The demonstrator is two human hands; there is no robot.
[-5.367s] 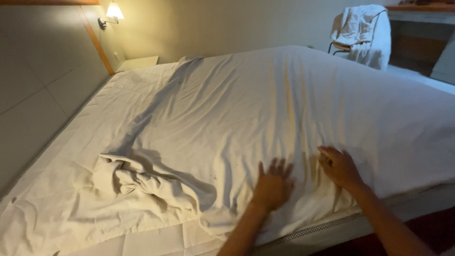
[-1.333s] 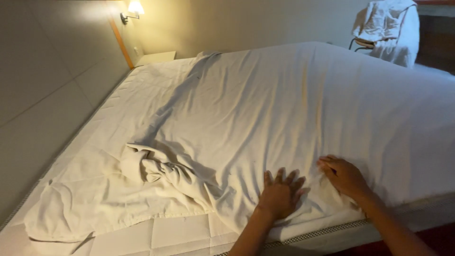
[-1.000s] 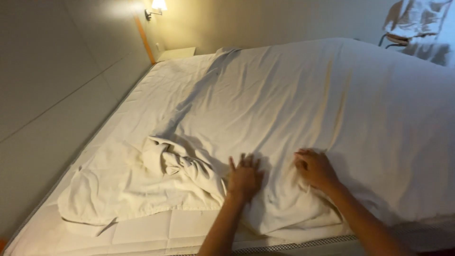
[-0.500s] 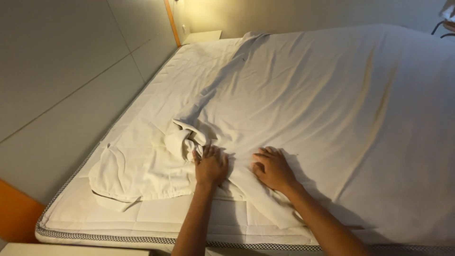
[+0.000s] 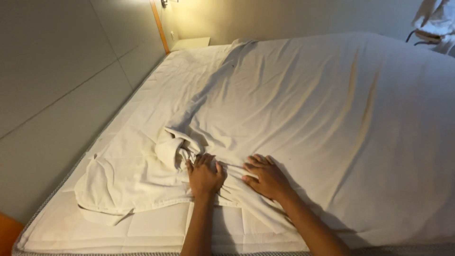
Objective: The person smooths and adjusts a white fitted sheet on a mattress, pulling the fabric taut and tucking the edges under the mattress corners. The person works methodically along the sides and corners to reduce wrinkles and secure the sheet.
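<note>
A white bed sheet [image 5: 308, 104] covers most of a large mattress [image 5: 156, 227]. Near the front left the sheet is crumpled into a bunched heap [image 5: 177, 147], with a loose corner spread flat toward the left edge. My left hand [image 5: 204, 174] rests palm down on the sheet right beside the heap, fingers slightly apart. My right hand [image 5: 266, 176] lies flat on the sheet a little to the right, fingers pointing left. Neither hand grips the fabric.
A grey panelled wall [image 5: 61, 80] runs along the left side of the bed. A small bedside table [image 5: 191, 43] stands at the far corner under a lit lamp. A chair with white cloth [image 5: 433, 23] sits at the far right.
The view and both hands have shifted left along the bed's front edge, from the smooth middle of the sheet to the crumpled heap. Both hands stay flat on the sheet.
</note>
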